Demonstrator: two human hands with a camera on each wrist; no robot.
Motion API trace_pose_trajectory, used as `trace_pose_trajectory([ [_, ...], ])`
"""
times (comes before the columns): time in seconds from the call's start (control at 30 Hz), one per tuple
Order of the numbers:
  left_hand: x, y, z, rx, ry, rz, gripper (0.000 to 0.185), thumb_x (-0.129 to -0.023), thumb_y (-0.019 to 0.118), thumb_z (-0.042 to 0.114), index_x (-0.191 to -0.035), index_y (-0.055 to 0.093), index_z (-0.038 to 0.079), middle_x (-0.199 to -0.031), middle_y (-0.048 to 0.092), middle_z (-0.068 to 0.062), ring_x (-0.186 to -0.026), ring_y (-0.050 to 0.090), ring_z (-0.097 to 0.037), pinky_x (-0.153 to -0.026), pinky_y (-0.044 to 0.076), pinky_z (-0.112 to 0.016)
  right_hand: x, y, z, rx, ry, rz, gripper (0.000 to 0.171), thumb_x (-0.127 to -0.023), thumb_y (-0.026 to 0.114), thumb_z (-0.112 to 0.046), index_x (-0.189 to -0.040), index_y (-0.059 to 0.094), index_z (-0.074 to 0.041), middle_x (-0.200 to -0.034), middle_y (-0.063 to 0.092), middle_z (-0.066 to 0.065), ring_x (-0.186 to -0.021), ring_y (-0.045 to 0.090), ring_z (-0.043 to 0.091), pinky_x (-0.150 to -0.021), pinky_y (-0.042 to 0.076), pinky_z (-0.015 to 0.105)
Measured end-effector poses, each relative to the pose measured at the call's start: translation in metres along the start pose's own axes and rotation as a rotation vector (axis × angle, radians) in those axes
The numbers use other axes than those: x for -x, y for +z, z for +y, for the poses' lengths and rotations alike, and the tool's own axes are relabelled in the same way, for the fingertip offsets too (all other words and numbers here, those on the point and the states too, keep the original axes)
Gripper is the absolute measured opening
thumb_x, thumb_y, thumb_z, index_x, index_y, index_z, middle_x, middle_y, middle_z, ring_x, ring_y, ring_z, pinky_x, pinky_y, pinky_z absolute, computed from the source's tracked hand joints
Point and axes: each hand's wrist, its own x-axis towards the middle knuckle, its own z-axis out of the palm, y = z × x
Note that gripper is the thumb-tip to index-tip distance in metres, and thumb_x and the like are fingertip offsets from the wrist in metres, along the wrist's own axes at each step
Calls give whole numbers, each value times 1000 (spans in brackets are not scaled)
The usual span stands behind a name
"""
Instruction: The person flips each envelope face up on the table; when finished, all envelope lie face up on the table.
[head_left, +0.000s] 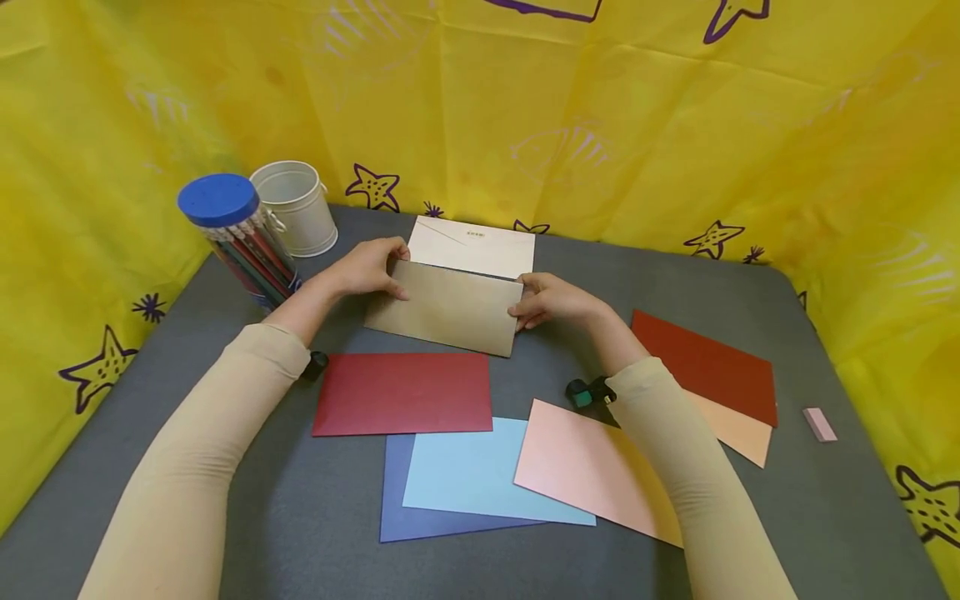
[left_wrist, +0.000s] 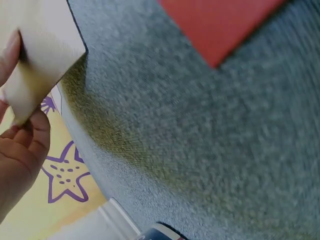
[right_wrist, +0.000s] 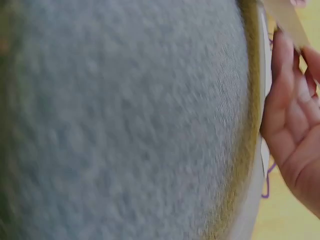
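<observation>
Both hands hold a tan-gold envelope [head_left: 447, 307] by its short ends, a little above the grey table [head_left: 300, 517]. My left hand [head_left: 369, 268] pinches its left end, seen close as the tan envelope [left_wrist: 37, 55] between thumb and fingers of that left hand [left_wrist: 20, 145]. At the other end my right hand [head_left: 546, 300] pinches the right edge; the right wrist view shows that right hand [right_wrist: 295, 120] beside a thin envelope edge [right_wrist: 286, 20]. Behind lies a cream envelope [head_left: 472, 246], flap side up.
Dark red [head_left: 402, 392], navy [head_left: 420, 508], light blue [head_left: 480, 475], pink [head_left: 600, 475], brick-red [head_left: 705, 362] and peach [head_left: 738, 429] envelopes lie on the table. A blue-lidded pencil tub [head_left: 234, 237], a white bucket [head_left: 295, 207] and a pink eraser [head_left: 819, 423] stand around. Yellow star cloth [head_left: 600, 108] encloses everything.
</observation>
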Motion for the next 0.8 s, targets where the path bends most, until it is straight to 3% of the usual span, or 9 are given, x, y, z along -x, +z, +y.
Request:
trace_pose_trajectory([
  [0.1, -1, 0, 1, 69, -24, 39, 48, -76, 85, 18, -110, 54, 5, -111, 59, -18, -96, 50, -28, -80, 39, -36, 3, -7, 2, -177, 18, -21, 40, -97, 59, -8, -129, 37, 2, -80, 71, 2, -69, 70, 15, -71, 60, 28],
  [0.17, -1, 0, 2, 104, -49, 69, 45, -77, 85, 22, -108, 55, 6, -108, 59, -16, -92, 49, -26, -76, 38, -34, 5, -12, 3, -233, 11, -8, 28, -97, 57, -6, -119, 40, -2, -80, 70, 1, -67, 68, 14, -70, 60, 28],
  [0.33, -3, 4, 8, 248, -132, 143, 48, -79, 83, 27, -112, 57, 4, -99, 63, -12, -82, 52, -19, -68, 41, -27, 13, -24, 3, -270, 5, 86, 18, -99, 54, -6, -109, 39, -5, -79, 65, 2, -65, 67, 13, -66, 59, 26],
  [0.53, -7, 7, 16, 499, -225, 137, 53, -85, 78, 23, -123, 51, -1, -103, 70, -11, -71, 58, -4, -69, 52, -23, 21, -35, 7, -295, -6, 172, 18, -100, 54, -7, -108, 38, -7, -83, 59, 3, -64, 65, 13, -65, 59, 26],
  [0.67, -7, 6, 14, 530, -257, 136, 47, -89, 74, 26, -122, 52, -1, -99, 71, -6, -73, 60, -3, -71, 55, -22, 21, -37, 9, -338, -9, 220, 18, -100, 54, -8, -109, 38, -10, -85, 57, 2, -64, 63, 13, -67, 59, 26],
  [0.8, -6, 5, 10, 564, -237, 127, 40, -91, 71, 24, -118, 55, 0, -88, 70, 5, -74, 61, -2, -73, 56, -22, 21, -37, 8, -380, -29, 289, 17, -99, 57, -10, -111, 44, -11, -83, 64, -1, -66, 65, 12, -66, 58, 25],
])
